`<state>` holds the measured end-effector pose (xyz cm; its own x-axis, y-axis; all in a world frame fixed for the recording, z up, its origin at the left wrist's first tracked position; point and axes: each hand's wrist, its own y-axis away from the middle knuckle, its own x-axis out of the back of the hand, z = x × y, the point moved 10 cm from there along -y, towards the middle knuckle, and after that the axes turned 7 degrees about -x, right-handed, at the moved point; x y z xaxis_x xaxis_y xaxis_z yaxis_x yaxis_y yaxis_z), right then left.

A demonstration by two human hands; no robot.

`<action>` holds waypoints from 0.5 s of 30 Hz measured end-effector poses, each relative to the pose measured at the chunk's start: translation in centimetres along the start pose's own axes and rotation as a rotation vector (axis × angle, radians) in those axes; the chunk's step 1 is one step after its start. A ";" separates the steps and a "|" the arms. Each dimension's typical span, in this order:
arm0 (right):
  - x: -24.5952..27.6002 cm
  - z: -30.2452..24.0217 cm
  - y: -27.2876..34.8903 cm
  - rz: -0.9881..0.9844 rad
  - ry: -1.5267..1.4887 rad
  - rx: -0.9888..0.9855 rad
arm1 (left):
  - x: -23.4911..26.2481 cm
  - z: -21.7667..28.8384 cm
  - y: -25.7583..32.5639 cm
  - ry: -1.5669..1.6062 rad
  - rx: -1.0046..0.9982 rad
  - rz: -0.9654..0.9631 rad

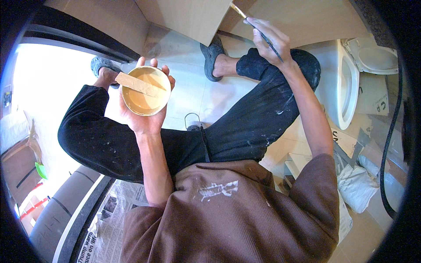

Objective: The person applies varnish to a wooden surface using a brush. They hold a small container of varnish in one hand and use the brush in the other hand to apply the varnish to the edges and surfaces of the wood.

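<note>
My left hand (149, 125) is closed around a small round tub (168, 95) of beige paint (141, 103), its fingertips showing past the far rim. A flat wooden stick (133, 83) lies across the tub, one end over the left rim and the other in the paint. Farther off to the right, my right hand (275, 44) pinches a thin paintbrush (265, 40) with a dark handle. The brush's pale tip points up and left, close to the edge of a light wood panel (184, 19); whether it touches is unclear.
Another wood panel (298, 22) stands behind my right hand. White toilet-like ceramic ware (349, 94), a black hose (387, 153), cardboard (344, 142) and plastic bags (358, 186) are at the right. Newspaper (115, 215) and a grey padded roll (66, 210) lie at the lower left.
</note>
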<state>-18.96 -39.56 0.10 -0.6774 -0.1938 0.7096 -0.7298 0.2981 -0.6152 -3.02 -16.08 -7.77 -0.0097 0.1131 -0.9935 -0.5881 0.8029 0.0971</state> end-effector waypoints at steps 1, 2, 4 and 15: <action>0.2 -0.1 -0.1 0.022 0.006 0.005 | 0.0 0.0 0.0 0.007 0.001 -0.002; 0.5 -0.2 -0.2 0.044 0.013 0.008 | 0.0 -0.1 0.0 0.014 0.004 -0.005; -0.1 0.1 -0.2 0.003 -0.005 0.012 | 0.2 0.0 -0.1 0.021 0.005 -0.013; -0.8 0.5 0.2 -0.049 -0.037 -0.050 | 0.2 0.0 -0.1 0.037 0.011 -0.004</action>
<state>-18.61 -39.80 -0.80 -0.6443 -0.2431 0.7251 -0.7574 0.3339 -0.5611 -2.98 -16.14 -8.00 -0.0374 0.0881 -0.9954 -0.5790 0.8100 0.0934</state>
